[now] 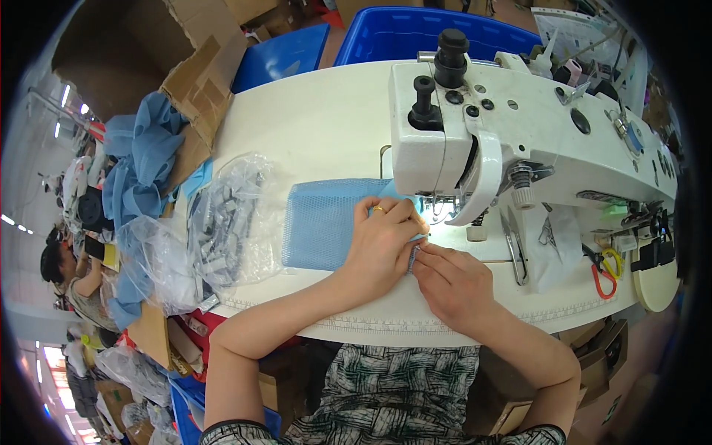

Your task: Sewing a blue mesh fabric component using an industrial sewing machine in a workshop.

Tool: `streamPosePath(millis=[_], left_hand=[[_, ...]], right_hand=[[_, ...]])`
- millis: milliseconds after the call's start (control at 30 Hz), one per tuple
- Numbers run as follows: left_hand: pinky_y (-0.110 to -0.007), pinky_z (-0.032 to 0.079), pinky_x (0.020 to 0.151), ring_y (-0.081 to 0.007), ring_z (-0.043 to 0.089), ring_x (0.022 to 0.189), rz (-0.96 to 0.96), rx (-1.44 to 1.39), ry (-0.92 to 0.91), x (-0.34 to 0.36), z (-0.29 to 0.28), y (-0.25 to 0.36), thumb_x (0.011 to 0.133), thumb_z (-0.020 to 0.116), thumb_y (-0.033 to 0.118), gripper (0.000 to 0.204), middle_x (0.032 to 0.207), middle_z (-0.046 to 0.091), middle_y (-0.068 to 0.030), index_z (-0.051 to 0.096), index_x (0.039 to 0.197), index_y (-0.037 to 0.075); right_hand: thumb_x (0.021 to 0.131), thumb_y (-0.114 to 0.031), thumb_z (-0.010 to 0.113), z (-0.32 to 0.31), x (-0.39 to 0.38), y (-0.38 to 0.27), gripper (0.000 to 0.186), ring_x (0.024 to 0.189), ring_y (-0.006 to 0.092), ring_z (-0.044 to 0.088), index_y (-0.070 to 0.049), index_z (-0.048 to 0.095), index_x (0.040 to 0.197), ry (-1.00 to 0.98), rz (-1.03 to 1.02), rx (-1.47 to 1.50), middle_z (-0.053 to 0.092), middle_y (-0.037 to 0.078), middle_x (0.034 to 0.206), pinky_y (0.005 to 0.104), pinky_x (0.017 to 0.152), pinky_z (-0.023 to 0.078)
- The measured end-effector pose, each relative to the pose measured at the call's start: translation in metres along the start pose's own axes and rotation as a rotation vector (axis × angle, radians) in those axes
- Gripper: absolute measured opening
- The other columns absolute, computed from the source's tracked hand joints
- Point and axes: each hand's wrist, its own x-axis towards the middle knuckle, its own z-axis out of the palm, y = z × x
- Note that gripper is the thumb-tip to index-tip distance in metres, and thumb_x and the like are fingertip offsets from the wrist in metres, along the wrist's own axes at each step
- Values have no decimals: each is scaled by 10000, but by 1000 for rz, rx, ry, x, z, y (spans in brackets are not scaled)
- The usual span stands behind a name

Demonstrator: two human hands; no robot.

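Note:
A piece of light blue mesh fabric (pixel 319 226) lies flat on the white sewing table, its right end reaching to the lit needle area of a white sewing machine (pixel 512 126). My left hand (pixel 382 241), with a ring on one finger, is closed over the fabric's right end, fingers bent and pressed together just beside the presser foot. Right below the needle, my right hand (pixel 454 282) pinches a small folded edge of the same fabric between thumb and fingers. Both hands nearly touch. My fingers hide most of the folded edge.
Clear plastic bags (pixel 230 222) of small grey pieces lie left of the fabric. To the right are metal tweezers (pixel 513 248) and red-and-yellow-handled scissors (pixel 604 271). Beyond the table stand a blue bin (pixel 437 22) and a cardboard box (pixel 185 74). Another person (pixel 78 282) is far left.

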Motion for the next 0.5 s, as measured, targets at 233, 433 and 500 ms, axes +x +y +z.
streamPosePath(millis=[233, 433, 500], left_hand=[[-502, 309, 1081, -252, 582, 1136, 16, -9, 45, 0, 8, -13, 802, 681, -25, 197, 1089, 635, -55, 736, 967, 66], [-573, 243, 1176, -258, 578, 1166, 9, -52, -50, -1, 2, -12, 801, 665, -36, 202, 1091, 633, -61, 731, 966, 61], [-583, 233, 1185, -261, 575, 1173, 10, -37, -67, 1, -2, -9, 799, 662, -40, 201, 1087, 629, -62, 729, 960, 62]], right_hand=[[823, -84, 705, 0, 1, 3, 252, 1129, 227, 706, -43, 744, 1068, -23, 36, -11, 736, 65, 1163, 350, 819, 594], [816, -74, 714, 1, 1, 5, 260, 1112, 229, 707, -47, 742, 1073, -1, 39, 10, 735, 57, 1141, 347, 809, 595], [814, -70, 716, 2, 1, 5, 259, 1116, 230, 705, -48, 742, 1071, -3, 51, 16, 734, 57, 1143, 350, 809, 591]])
